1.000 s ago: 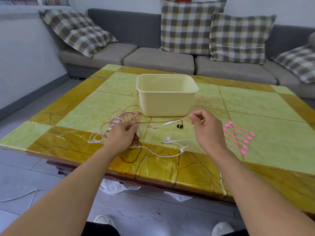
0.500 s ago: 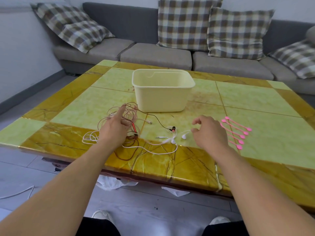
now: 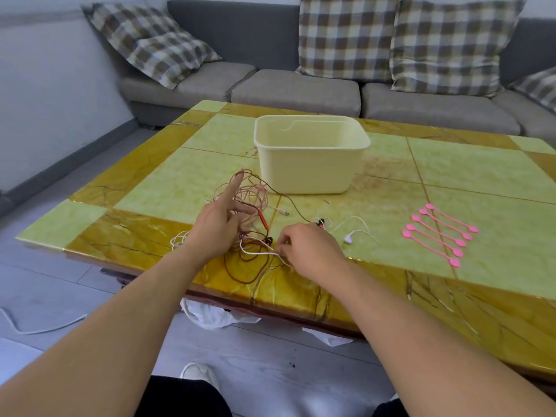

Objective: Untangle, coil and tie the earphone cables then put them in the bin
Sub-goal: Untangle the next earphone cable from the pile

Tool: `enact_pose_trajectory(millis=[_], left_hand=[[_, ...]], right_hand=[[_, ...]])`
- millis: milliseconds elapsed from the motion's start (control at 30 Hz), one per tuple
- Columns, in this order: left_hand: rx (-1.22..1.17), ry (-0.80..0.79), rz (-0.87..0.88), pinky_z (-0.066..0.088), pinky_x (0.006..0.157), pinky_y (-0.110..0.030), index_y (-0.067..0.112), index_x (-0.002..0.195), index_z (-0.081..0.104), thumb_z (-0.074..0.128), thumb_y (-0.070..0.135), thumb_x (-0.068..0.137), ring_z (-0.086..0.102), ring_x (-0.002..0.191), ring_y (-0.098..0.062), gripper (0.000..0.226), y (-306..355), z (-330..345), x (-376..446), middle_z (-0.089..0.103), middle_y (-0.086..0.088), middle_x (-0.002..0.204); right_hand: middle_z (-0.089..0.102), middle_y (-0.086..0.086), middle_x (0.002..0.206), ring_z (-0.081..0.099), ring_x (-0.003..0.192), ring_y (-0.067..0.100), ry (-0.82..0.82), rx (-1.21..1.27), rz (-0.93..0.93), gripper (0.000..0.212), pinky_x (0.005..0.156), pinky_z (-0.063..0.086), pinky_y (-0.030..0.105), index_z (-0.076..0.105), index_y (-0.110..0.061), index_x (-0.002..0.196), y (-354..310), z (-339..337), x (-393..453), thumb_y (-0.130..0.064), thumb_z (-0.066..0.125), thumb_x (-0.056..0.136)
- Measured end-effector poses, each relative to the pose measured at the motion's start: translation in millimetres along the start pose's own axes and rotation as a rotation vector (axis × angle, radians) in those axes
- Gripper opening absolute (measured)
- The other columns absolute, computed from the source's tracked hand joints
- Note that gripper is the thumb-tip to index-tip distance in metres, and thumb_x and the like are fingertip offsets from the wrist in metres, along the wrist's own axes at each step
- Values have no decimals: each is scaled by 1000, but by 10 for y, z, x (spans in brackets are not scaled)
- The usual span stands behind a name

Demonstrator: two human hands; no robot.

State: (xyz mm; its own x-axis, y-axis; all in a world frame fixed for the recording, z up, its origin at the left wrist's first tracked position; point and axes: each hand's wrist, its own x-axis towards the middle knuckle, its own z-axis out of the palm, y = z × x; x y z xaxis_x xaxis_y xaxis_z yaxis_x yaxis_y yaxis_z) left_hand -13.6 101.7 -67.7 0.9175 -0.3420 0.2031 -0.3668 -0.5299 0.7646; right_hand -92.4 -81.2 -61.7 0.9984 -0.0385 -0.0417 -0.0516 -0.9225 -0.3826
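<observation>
On glossy marble: thin tangled cables (image 3: pixel 249 224).

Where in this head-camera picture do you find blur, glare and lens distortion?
Head view: motion blur smears the left hand fingers and the pink cable tangle; soft glare whitens the glossy table beyond the bin; wide-angle distortion stretches both forearms toward the bottom corners.

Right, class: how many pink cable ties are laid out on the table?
5. The pink ties lie side by side in a slanted row on the table, right of the bin: the farthest, then, and the nearest. None seems hidden.
</observation>
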Motion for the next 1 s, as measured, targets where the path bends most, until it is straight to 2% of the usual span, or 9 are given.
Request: enact_pose_trajectory(millis=[133,233,333,433,600,700,800,867,1000], left_hand=[[-74,25,-42,60,58,-41,55,154,14,49,1,100,72,67,-20,84,7,10,-18,74,15,105],[-225,70,-103,57,53,-28,52,156,14,50,1,101,72,69,-19,84,121,10,-26,74,12,106],[-244,93,-111,53,50,-22,47,158,12,54,1,100,73,75,-15,84,195,14,-59,74,13,105],[-116,80,-80,51,50,-24,44,160,7,54,5,100,70,73,-7,85,181,0,-85,72,16,107],[-29,42,-119,50,53,-27,47,158,1,43,1,100,70,87,-3,85,101,9,-70,70,13,114],[22,46,-141,46,59,-24,47,158,0,42,4,100,68,92,-12,84,45,10,-45,68,12,118],[65,33,-166,44,57,-26,44,159,9,44,7,100,63,84,-13,78,36,28,-33,65,16,119],[124,38,-183,50,71,-33,37,158,23,45,10,98,63,97,-18,70,35,25,-22,65,13,124],[265,-30,-213,48,99,-51,30,152,38,44,17,93,56,119,-30,61,-30,28,-7,62,4,138]], right_hand=[[70,-11,103,60,80,9,-17,122,13,6,67,45,30,65,-30,97,84,-87,0,-32,60,100],[69,-8,108,63,93,16,-108,73,22,27,77,52,35,62,-29,115,80,-84,-49,-45,67,94],[69,-5,101,63,89,19,-109,-42,31,4,69,47,32,64,-32,94,77,-32,-96,-35,64,96],[70,-10,94,66,89,20,-80,6,75,16,72,51,33,63,-32,84,140,-122,-105,-26,57,98],[65,-11,77,64,78,16,-178,25,76,29,66,45,31,65,-29,85,269,-351,-131,-56,61,94],[68,-9,71,66,68,13,-58,96,83,21,64,47,31,67,-32,80,337,-468,-160,-48,64,94],[71,-7,75,54,56,1,236,415,24,19,59,43,27,69,-27,84,357,-628,-182,-37,62,98],[72,-7,83,58,69,1,409,700,-13,18,66,44,24,68,-21,85,364,-709,-199,-28,62,100],[77,0,106,68,106,14,445,1324,-22,26,86,51,34,55,-18,80,336,-805,-223,-12,48,104]])
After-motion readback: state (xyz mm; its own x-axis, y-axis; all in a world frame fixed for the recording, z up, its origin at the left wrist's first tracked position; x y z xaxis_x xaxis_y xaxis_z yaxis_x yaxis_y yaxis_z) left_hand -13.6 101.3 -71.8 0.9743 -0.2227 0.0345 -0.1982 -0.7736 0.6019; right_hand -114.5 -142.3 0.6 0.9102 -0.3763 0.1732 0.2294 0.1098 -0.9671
